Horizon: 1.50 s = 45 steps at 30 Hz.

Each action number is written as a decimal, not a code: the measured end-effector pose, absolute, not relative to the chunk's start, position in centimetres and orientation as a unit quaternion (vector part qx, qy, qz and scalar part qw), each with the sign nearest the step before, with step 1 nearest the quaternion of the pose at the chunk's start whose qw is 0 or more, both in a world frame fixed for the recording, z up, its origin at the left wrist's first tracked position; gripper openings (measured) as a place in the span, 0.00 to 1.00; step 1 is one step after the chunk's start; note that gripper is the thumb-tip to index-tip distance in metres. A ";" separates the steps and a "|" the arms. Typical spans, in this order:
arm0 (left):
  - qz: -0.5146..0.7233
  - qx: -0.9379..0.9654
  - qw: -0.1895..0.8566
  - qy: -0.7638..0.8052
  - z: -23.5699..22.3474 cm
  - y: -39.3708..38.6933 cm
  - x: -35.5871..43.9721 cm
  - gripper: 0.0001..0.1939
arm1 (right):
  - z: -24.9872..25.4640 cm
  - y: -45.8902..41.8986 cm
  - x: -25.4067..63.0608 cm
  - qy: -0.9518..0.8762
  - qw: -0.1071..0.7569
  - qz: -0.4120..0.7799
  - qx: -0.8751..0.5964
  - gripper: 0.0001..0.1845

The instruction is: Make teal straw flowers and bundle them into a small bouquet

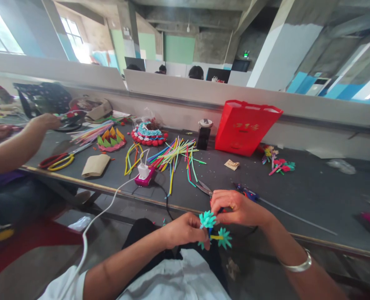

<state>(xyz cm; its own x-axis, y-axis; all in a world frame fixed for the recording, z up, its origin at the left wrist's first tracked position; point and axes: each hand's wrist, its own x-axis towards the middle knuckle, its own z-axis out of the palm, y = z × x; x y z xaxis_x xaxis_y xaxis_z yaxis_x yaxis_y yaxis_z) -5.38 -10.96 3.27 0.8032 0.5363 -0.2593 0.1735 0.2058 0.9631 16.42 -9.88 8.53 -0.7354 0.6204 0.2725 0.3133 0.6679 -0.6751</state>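
Note:
Over my lap, my left hand [187, 229] is closed around a small bunch of turquoise craft flowers [207, 219] with spiky petals. A yellow stem [216, 237] carries one bloom out to the right, and a blue stem shows beside it. My right hand [235, 207] is just right of the bunch, its fingers curled in a pinch; what they hold is mostly hidden. Scissors [204, 188] show their blades at the table edge, right behind my right fingers; their handles are covered by the hand. A glue gun [246, 191] with blue parts lies just beyond.
Colourful straws [175, 152] lie in a pile mid-table, behind a magenta power strip [144, 177] with a white cable. A red bag [246, 127] and a phone [204, 138] stand at the back. Finished flowers [278, 160] lie right. Another person's arm [22, 141] reaches in at left, near large scissors [59, 161].

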 end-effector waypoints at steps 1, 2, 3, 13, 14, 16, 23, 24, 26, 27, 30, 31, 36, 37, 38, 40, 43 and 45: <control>0.139 0.624 0.709 0.299 3.2 -10.9 -5.3 0.11 | 8.8 -10.1 16.4 -0.883 0.239 0.292 -0.281 0.09; 0.155 0.623 0.700 0.314 3.0 -10.8 -5.2 0.11 | 9.1 -10.4 16.3 -0.885 0.233 0.270 -0.298 0.08; 0.172 0.615 0.696 0.330 2.9 -10.7 -5.0 0.11 | 9.2 -10.8 16.1 -0.886 0.232 0.247 -0.317 0.07; 0.307 0.382 0.814 0.312 1.6 -9.7 -5.0 0.09 | 6.1 -15.4 14.3 -0.850 0.315 0.055 -0.417 0.06; 0.310 0.375 0.820 0.302 1.6 -9.7 -5.0 0.10 | 5.6 -15.6 14.2 -0.841 0.327 0.059 -0.428 0.05; 0.312 0.364 0.832 0.278 1.6 -9.8 -5.1 0.10 | 4.8 -15.7 14.1 -0.815 0.353 0.076 -0.452 0.05; 0.282 0.366 0.859 0.218 1.7 -9.8 -5.7 0.10 | 3.5 -14.8 14.2 -0.722 0.424 0.212 -0.503 0.05; 0.272 0.372 0.862 0.213 1.7 -9.8 -5.9 0.10 | 3.4 -14.5 14.3 -0.716 0.429 0.232 -0.499 0.05; 0.253 0.384 0.864 0.206 1.7 -9.8 -6.2 0.11 | 3.2 -13.8 14.5 -0.709 0.434 0.262 -0.490 0.05; 0.240 0.393 0.864 0.202 1.7 -9.8 -6.3 0.11 | 3.1 -13.4 14.6 -0.711 0.432 0.274 -0.483 0.07; 0.185 0.434 0.860 0.194 1.9 -10.0 -6.5 0.10 | 2.7 -12.3 15.0 -0.732 0.419 0.310 -0.440 0.12; 0.167 0.445 0.858 0.193 1.9 -10.1 -6.5 0.10 | 2.5 -12.0 15.1 -0.740 0.414 0.318 -0.423 0.13; 0.152 0.442 0.859 0.209 1.8 -10.0 -6.4 0.11 | 2.1 -11.0 15.6 -0.764 0.419 0.301 -0.388 0.12; 0.150 0.445 0.856 0.216 1.8 -9.9 -6.4 0.11 | 2.2 -10.9 15.6 -0.765 0.420 0.295 -0.388 0.11; 0.147 0.449 0.852 0.224 1.8 -9.9 -6.4 0.12 | 2.4 -10.9 15.7 -0.767 0.420 0.289 -0.389 0.10; 0.140 0.458 0.844 0.239 1.8 -9.8 -6.3 0.12 | 2.9 -10.8 15.9 -0.774 0.410 0.287 -0.389 0.09; 0.136 0.472 0.835 0.247 1.9 -9.8 -6.2 0.10 | 4.0 -10.5 16.1 -0.794 0.375 0.299 -0.374 0.09; 0.126 0.489 0.826 0.250 2.1 -9.9 -6.1 0.10 | 4.8 -10.2 16.3 -0.813 0.344 0.306 -0.356 0.10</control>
